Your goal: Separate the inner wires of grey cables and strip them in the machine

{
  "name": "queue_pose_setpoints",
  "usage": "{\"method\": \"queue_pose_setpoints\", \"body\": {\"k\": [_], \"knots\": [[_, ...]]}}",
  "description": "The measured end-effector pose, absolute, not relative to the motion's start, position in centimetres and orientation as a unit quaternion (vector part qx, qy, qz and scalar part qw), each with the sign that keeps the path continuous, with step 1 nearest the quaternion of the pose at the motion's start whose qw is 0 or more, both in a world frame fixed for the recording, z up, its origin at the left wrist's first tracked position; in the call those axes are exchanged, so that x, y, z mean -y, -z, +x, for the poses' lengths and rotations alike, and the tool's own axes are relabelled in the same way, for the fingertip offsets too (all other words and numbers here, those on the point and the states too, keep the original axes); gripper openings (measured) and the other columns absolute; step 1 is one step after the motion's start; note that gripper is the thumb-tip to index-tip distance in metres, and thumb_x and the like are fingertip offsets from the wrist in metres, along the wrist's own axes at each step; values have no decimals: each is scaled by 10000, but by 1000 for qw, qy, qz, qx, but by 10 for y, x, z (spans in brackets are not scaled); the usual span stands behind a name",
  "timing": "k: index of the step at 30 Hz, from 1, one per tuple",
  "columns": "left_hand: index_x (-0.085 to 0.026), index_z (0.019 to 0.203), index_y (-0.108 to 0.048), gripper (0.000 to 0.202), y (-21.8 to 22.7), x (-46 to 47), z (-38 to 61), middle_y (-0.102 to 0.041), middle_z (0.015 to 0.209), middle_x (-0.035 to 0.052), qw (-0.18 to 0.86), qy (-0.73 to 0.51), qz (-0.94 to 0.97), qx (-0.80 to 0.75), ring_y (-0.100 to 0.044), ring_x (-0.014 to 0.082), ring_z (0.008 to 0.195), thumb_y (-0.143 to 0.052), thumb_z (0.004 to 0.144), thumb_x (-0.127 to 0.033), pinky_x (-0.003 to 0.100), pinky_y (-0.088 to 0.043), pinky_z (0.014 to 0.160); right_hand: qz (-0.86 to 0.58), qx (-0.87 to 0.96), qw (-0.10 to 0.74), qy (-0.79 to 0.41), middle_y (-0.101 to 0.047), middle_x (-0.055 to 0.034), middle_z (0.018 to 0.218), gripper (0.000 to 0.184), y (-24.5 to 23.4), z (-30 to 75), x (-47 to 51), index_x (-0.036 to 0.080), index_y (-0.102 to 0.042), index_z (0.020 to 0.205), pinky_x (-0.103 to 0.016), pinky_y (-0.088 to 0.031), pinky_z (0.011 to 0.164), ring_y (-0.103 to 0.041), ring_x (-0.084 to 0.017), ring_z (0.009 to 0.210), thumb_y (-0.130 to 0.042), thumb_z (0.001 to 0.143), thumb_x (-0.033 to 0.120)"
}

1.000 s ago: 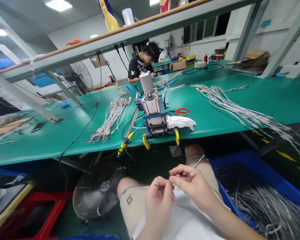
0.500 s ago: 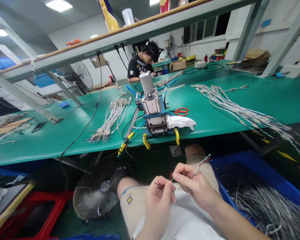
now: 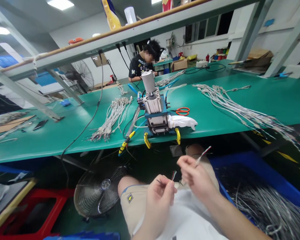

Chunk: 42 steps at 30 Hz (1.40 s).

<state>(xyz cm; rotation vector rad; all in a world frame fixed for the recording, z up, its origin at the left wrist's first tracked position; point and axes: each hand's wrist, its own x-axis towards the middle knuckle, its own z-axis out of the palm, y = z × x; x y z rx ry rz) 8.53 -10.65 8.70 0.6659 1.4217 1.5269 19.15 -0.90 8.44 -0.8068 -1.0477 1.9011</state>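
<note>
Head view, both my hands up over the lap, below the near edge of the green desk. Left hand: thumb and fingers pinched together on thin wires, coloured ends poking up past the fingertips; a dark end sticks out nearer the knuckles. Right hand: fingers closed on a pale wire piece, its reddish tip pointing up and away to the right. Gap between the two hands, not touching; can't tell if both wire bits belong to one cable. On the desk straight ahead: metal press, white wrapped bundle against its right side, orange-handled scissors just behind that. White cable bunches lie either side, left bunch, right bunch. Blue bin low right, loose cables inside. Fan on the floor, left of my knees. Co-worker across the desk, head down.
</note>
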Motion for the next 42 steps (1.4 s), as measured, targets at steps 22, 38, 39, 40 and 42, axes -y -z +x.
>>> {"method": "queue_pose_setpoints", "body": {"k": [22,38,39,40,42], "knots": [[-160,674,-530,306,-82,107,85,-492,632,-33,366,-639,339,-586,-433,71,514,-672,841,-374,189,-355,492,-327,399,329,-791,-405,82,450,251,-95,185,31,144,-677,639,-218,-113,397,-207,-35,401,-833,648,341],[-154,751,-673,208,-77,109,82,-627,677,19,362,-630,316,-610,-548,127,633,-703,814,-350,223,-452,604,-334,512,351,-709,-611,9,683,73,-85,191,27,218,-799,705,-250,-303,466,-420,-94,507,-768,717,283],[-154,746,-671,205,-77,109,83,-635,690,24,356,-626,322,-614,-555,131,643,-703,813,-345,225,-454,608,-338,521,351,-701,-622,2,689,71,-85,192,27,222,-802,712,-253,-350,502,-478,-114,552,-761,724,279],[-154,740,-669,205,-78,109,83,-638,696,26,351,-621,328,-619,-560,135,651,-701,814,-342,227,-456,613,-339,530,351,-694,-633,-5,696,71,-86,193,27,222,-802,716,-257,-386,542,-527,-136,604,-757,731,275],[-154,732,-661,212,-78,109,84,-629,691,24,343,-616,333,-627,-560,139,656,-696,816,-345,227,-455,616,-338,549,353,-679,-647,-14,709,83,-87,194,27,215,-793,710,-263,-418,597,-573,-162,678,-748,747,274]]}}
